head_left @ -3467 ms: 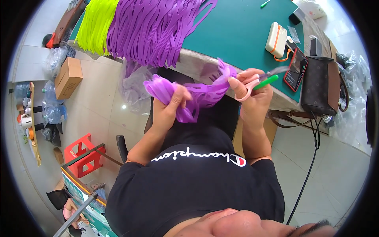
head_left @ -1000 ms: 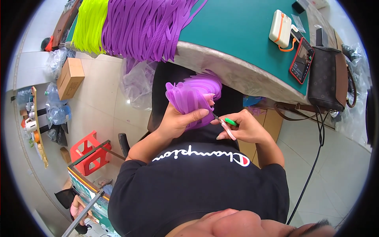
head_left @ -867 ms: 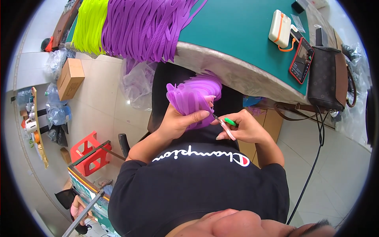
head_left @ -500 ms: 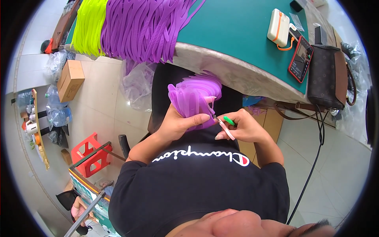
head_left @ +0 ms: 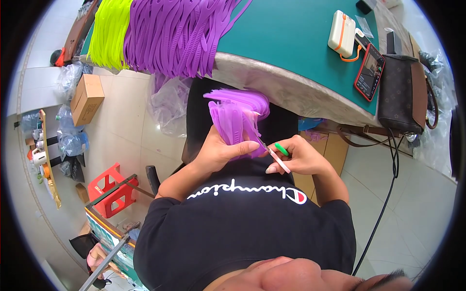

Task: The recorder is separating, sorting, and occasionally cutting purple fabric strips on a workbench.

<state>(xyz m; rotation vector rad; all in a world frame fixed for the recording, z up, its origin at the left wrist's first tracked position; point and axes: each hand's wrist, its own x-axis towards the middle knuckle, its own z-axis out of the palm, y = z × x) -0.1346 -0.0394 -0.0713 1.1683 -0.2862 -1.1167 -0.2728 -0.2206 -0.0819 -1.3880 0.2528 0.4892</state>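
My left hand (head_left: pixel 217 151) is wrapped round a bundle of translucent purple rubbery straps (head_left: pixel 232 121), held above my lap, with the thumb lying across the near side. The straps fan out and fold over at the top; some fingers are hidden behind them. In my right hand (head_left: pixel 306 156) is a pair of small scissors (head_left: pixel 280 161), one handle pink and the other green. The blades point up and left against the right edge of the bundle. Whether the tips are around a strap is too small to tell.
On the green table (head_left: pixel 281 41) ahead lie purple straps (head_left: pixel 170 39) and yellow-green straps (head_left: pixel 109 34), a power bank (head_left: pixel 342 34) and a phone (head_left: pixel 370 72). A brown handbag (head_left: pixel 400 97) stands at the right. A red stool (head_left: pixel 112 190) and a cardboard box (head_left: pixel 87 99) are at the left.
The bundle's upper straps have shifted and spread into two layers, opening a gap. The scissors have turned slightly along the bundle's edge. Both hands stay nearly in place.
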